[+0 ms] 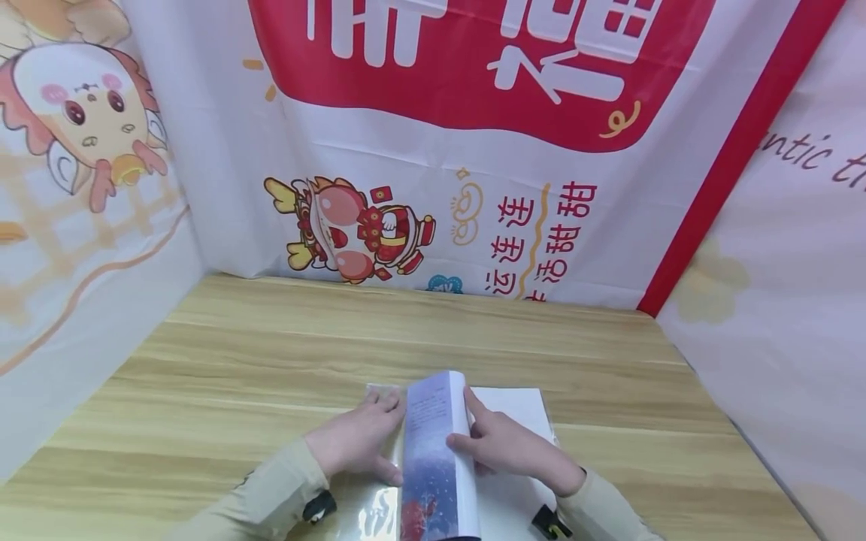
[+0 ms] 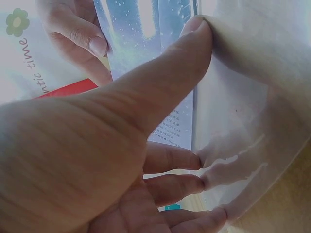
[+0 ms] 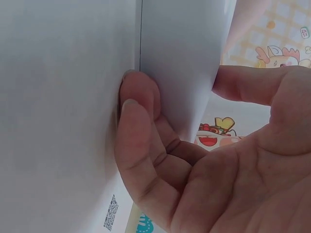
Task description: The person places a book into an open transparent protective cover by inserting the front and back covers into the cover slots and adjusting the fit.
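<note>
A book leaf with a blue, snowy printed picture (image 1: pixel 428 458) stands curved up in the middle of the head view. My right hand (image 1: pixel 507 445) pinches its right edge, thumb on the printed side and fingers behind. In the right wrist view those fingers (image 3: pixel 138 141) curl between the raised leaf (image 3: pixel 180 53) and a flat white surface (image 3: pixel 53 107) of the book. To the left lies a clear plastic sheet (image 1: pixel 375 515). My left hand (image 1: pixel 358 438) rests on it along the book's edge, fingers extended; the left wrist view shows fingertips touching the glossy sheet (image 2: pixel 243 109).
Book and sheet lie near the front of a wood-grain table (image 1: pixel 271 353). A printed cloth (image 1: pixel 379 128) hangs behind the table, with further cloths at the left (image 1: pixel 88 248) and right (image 1: pixel 778 323). A small code (image 3: pixel 111 212) is printed on the book's white surface.
</note>
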Motion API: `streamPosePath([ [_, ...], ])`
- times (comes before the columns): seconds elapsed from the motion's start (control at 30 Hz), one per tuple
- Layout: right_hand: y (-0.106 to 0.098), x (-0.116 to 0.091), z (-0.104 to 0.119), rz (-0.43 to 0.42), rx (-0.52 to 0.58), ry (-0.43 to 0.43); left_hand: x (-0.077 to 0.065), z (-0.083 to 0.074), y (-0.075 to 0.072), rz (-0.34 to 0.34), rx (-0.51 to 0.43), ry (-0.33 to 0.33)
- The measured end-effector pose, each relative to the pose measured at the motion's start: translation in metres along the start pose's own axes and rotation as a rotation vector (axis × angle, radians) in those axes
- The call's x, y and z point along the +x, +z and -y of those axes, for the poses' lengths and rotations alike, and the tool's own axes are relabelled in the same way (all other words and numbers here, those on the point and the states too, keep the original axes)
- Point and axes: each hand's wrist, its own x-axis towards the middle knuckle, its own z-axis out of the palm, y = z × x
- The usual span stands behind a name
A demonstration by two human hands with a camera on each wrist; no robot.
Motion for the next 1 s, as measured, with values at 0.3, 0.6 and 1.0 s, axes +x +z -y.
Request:
streamPosePath([
  [0.3, -0.0021, -0.003, -0.0032, 0.002, 0.008, 0.003, 0.0025, -0.0042, -0.0012, 0.008, 0.017, 0.003],
  [0.6, 0.0003, 0.0001, 0.0003, 0.015, 0.009, 0.001, -0.0015, -0.0019, -0.0001, 0.002, -0.002, -0.019],
  [1.0, 0.0, 0.0011, -0.0014, 0.019, 0.021, 0.005, -0.0003, -0.0033, -0.0004, 0.002, -0.012, -0.031],
])
